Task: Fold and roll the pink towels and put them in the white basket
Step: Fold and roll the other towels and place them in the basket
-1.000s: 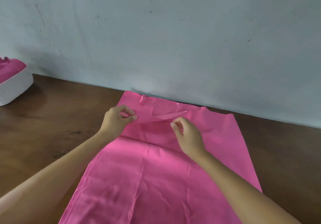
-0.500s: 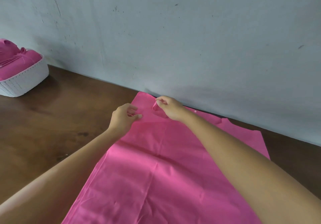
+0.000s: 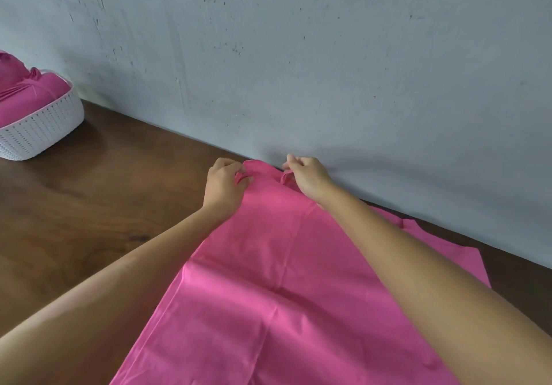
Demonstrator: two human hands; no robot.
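My left hand [image 3: 224, 184] and right hand [image 3: 307, 177] each pinch the far edge of the flat pink cloth towel [image 3: 268, 280] spread on the dark wooden counter [image 3: 89, 205] by the wall; white woven basket [image 3: 41, 127] far left.

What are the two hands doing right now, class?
Left hand: closed, pinching the far edge of the pink towel.
Right hand: closed, pinching the same far edge.

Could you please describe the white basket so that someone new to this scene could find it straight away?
Follow the dark wooden table along the grey wall to its far left end. There stands the white basket, its perforated wall showing. It alone is a container, already heaped with pink towels, unlike the flat towel under both hands.
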